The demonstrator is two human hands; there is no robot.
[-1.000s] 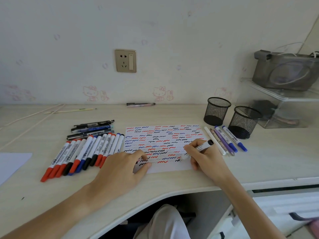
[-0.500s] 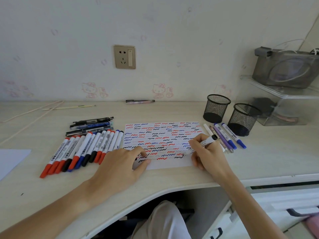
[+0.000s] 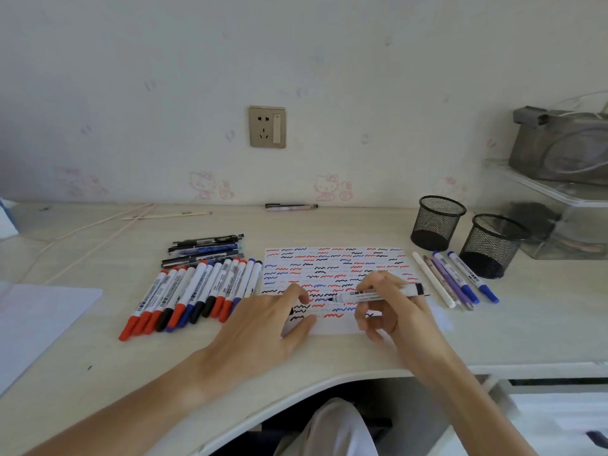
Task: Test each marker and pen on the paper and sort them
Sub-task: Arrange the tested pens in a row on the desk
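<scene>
Since a moment ago, the right hand (image 3: 391,311) has lifted the marker (image 3: 378,295) off the paper (image 3: 332,264) and turned it flat, so it now lies sideways in the middle of the frame with its tip pointing left, toward the left hand (image 3: 263,327). The right fingers and thumb pinch the marker around its middle, and the other fingers curl loosely under it. The left hand lies nearly flat with its fingers spread, pressing down the near left part of the paper. The paper is almost full of red, blue and black squiggles. A row of capped markers (image 3: 194,297) lies left of the paper, with dark pens (image 3: 204,248) just behind it. A few more pens (image 3: 457,278) lie to the right, near two black mesh cups (image 3: 437,222). I think the marker has no cap on, so its wet tip could smudge the left fingers or the desk (image 3: 543,324) if it swings too low. It could also land in the wrong pile, since the piles look alike. If the left hand lifts, the paper may slide.
</scene>
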